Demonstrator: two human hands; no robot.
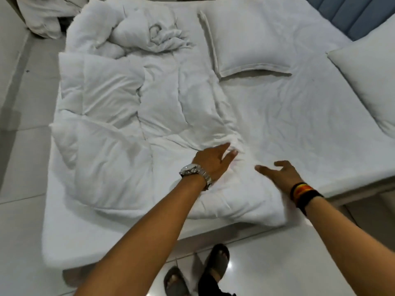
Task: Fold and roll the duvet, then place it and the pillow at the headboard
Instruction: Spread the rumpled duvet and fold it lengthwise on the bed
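A white duvet [119, 107] lies crumpled over the left half of the bed, bunched up at the far left corner. A white pillow [245, 41] rests flat on the sheet toward the far right. My left hand [213, 161], with a silver watch on the wrist, lies on the duvet's near edge with fingers spread. My right hand [280, 175], with a striped wristband, hovers just to the right over the same edge, fingers apart and holding nothing.
A blue padded headboard [354, 13] stands at the far right. A second pillow [367, 82] lies along the right edge. More white bedding [44, 16] sits on the floor at the far left. My sandalled feet [215, 261] stand on glossy tiles by the mattress [89, 242].
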